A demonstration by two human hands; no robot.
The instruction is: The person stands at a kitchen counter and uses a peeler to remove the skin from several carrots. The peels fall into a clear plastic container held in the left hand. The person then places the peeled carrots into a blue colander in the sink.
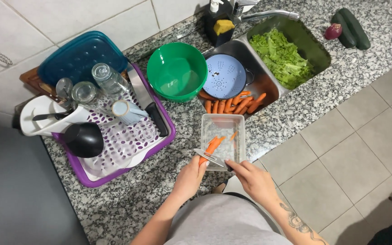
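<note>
Left hand [189, 178], right hand [253, 180], both seemingly clenched.

You stand at a speckled granite table [323, 95], white tiled wall [46, 22] far, grey floor tiles [355, 154] right.

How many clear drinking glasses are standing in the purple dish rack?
3: one clear drinking glass lies tilted near the blue lid, one upside-down glass sits left of it, one tipped glass rests mid-rack. Others may be hidden.
</note>
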